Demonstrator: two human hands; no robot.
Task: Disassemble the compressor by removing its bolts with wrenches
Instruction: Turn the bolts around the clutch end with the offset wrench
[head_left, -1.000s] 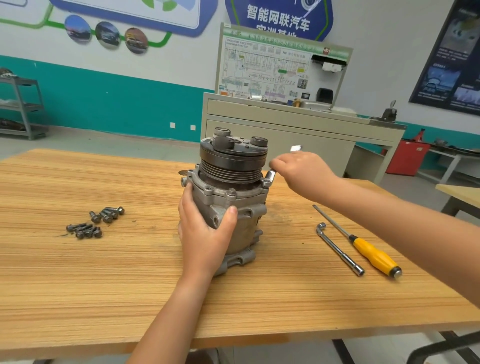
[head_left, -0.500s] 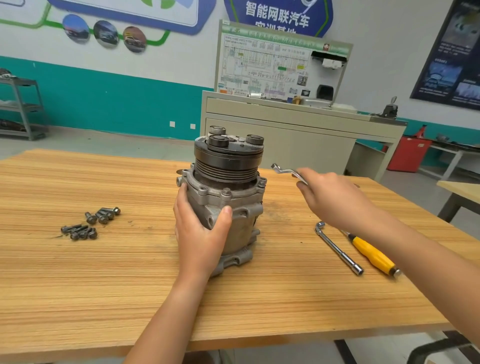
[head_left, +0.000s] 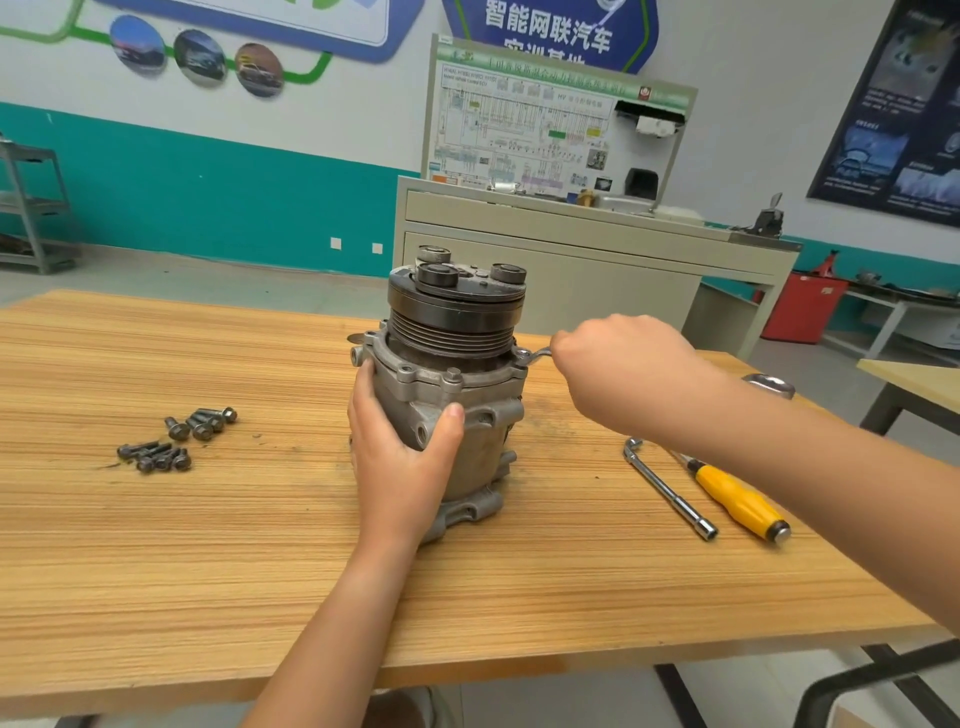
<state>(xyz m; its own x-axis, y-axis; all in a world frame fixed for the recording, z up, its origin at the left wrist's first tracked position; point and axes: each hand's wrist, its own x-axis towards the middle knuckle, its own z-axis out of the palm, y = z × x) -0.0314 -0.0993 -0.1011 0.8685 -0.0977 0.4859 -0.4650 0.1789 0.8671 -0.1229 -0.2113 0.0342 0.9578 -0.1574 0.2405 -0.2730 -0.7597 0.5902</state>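
**Two hands on upright compressor, wrench at flange bolt**

One compressor (head_left: 457, 395) stands upright, pulley (head_left: 454, 322) uppermost, near the middle of the wooden surface (head_left: 208, 571). The left hand (head_left: 400, 462) grips the grey housing from the near side, with the thumb across the front and the fingers wrapped round the left flank. The right hand (head_left: 623, 374) is clamped round the handle of a wrench (head_left: 535, 355). The wrench head sits at a flange bolt (head_left: 521, 353) on the right side, just below the pulley. A second bolt (head_left: 453, 373) is seated at the front of the flange.

Loose bolts (head_left: 176, 439) lie clustered on the surface, well left of the compressor. To the right, apart from it, lies an L-shaped socket wrench (head_left: 667, 486). Just beside that is a yellow-handled screwdriver (head_left: 737, 501), its shaft partly hidden by the right forearm.
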